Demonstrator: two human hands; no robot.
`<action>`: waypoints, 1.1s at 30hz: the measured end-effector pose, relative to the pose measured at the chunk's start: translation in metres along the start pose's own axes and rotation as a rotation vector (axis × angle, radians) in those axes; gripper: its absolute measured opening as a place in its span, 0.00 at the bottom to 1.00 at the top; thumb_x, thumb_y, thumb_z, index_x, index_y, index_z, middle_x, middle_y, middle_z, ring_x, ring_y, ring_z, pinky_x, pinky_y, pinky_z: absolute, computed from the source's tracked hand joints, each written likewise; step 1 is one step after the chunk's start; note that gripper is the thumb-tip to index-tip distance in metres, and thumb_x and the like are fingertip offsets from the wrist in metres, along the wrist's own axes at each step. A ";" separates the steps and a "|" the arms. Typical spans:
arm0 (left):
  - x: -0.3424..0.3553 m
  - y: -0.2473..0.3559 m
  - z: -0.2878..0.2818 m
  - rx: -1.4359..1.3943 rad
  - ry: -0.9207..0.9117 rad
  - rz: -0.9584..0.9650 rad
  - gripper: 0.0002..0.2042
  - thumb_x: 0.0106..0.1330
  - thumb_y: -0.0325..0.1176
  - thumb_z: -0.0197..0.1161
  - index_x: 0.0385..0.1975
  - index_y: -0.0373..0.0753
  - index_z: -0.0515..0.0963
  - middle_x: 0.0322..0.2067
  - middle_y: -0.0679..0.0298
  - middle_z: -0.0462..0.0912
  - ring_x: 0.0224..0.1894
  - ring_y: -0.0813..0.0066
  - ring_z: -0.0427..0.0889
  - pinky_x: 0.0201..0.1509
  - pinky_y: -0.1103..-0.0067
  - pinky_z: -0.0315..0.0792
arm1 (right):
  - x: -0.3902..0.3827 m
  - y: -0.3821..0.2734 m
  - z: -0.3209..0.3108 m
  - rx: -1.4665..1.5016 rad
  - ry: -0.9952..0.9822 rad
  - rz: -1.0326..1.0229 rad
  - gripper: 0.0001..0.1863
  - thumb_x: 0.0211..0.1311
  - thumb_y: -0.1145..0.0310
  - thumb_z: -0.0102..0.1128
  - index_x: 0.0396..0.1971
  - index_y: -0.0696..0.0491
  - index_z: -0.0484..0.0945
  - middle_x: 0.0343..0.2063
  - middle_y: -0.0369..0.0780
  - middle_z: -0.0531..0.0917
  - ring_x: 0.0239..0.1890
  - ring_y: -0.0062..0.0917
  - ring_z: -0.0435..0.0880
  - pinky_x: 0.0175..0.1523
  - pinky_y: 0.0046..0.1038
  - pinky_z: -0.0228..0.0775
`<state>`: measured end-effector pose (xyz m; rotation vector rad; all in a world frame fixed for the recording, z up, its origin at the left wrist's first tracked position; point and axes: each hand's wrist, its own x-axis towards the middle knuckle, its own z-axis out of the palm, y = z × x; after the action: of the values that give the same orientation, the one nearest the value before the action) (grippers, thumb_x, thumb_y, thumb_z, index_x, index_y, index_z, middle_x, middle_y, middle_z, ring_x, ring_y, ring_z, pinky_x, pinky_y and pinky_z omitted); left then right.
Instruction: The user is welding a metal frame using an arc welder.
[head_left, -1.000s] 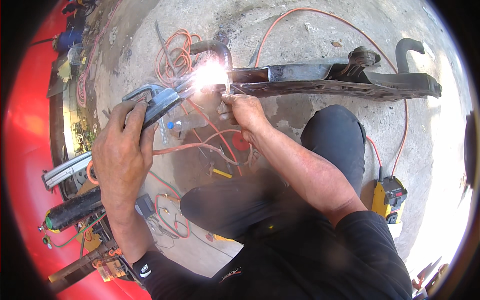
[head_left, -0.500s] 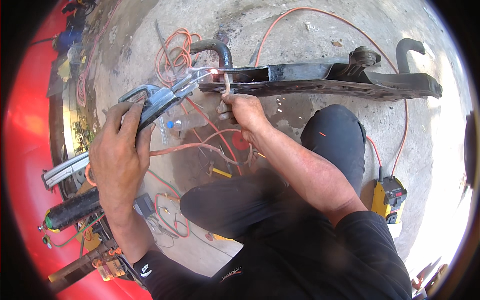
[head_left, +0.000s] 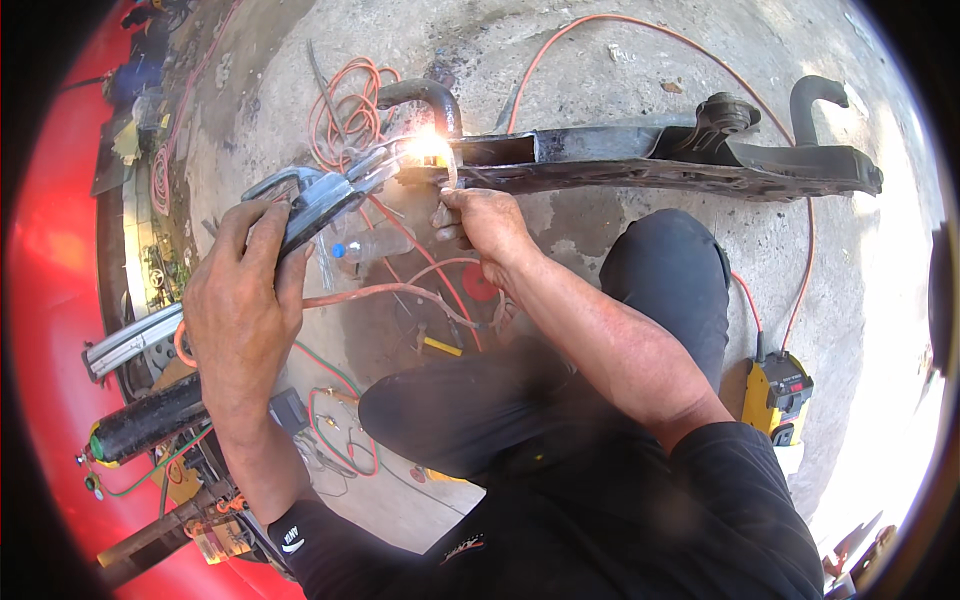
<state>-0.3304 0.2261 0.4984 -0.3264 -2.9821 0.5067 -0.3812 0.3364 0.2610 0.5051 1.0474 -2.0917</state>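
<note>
My left hand (head_left: 245, 300) is closed round the black handle of a welding electrode holder (head_left: 335, 195) with a grey metal jaw and a lever loop. At its tip a bright welding arc (head_left: 430, 150) glows against the left end of a long black steel beam (head_left: 610, 160), its glare hiding the joint. My right hand (head_left: 490, 225) pinches a short, narrow metal strip (head_left: 451, 172) upright beside the arc, touching the beam's end. A bent dark pipe (head_left: 430, 95) rises behind that end.
A clear plastic bottle (head_left: 375, 243) with a blue cap lies below the holder. Orange cables (head_left: 350, 100) coil behind and cross the concrete floor. At right stands a yellow-and-black machine (head_left: 775, 400); at left, a black gas cylinder (head_left: 145, 420). A hammer with a yellow handle (head_left: 442, 346) lies between.
The small glowing point at the beam's left end has flared into a bright arc, and the falling sparks have gone. Both hands keep nearly the same place and grip.
</note>
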 end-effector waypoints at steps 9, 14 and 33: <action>0.002 0.000 0.000 0.003 -0.020 -0.019 0.17 0.57 0.28 0.67 0.48 0.38 0.77 0.46 0.59 0.79 0.41 0.54 0.82 0.42 0.66 0.76 | 0.002 0.001 -0.002 -0.028 0.017 0.004 0.10 0.68 0.65 0.56 0.33 0.54 0.82 0.27 0.37 0.84 0.27 0.22 0.80 0.35 0.28 0.65; -0.001 -0.001 -0.002 0.000 -0.006 -0.013 0.17 0.58 0.28 0.67 0.48 0.38 0.78 0.46 0.59 0.79 0.41 0.54 0.82 0.42 0.66 0.76 | -0.001 0.001 0.001 0.065 0.000 -0.050 0.10 0.68 0.65 0.56 0.31 0.54 0.82 0.25 0.37 0.84 0.26 0.22 0.80 0.33 0.27 0.64; 0.003 -0.001 0.001 0.012 -0.013 -0.016 0.17 0.58 0.28 0.66 0.48 0.38 0.77 0.45 0.59 0.79 0.41 0.54 0.82 0.43 0.66 0.76 | 0.005 0.005 0.000 0.008 0.034 -0.028 0.10 0.68 0.66 0.55 0.33 0.55 0.81 0.25 0.38 0.84 0.23 0.23 0.81 0.32 0.26 0.67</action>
<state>-0.3333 0.2257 0.4978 -0.2993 -2.9901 0.5271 -0.3813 0.3325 0.2553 0.5340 1.0718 -2.1193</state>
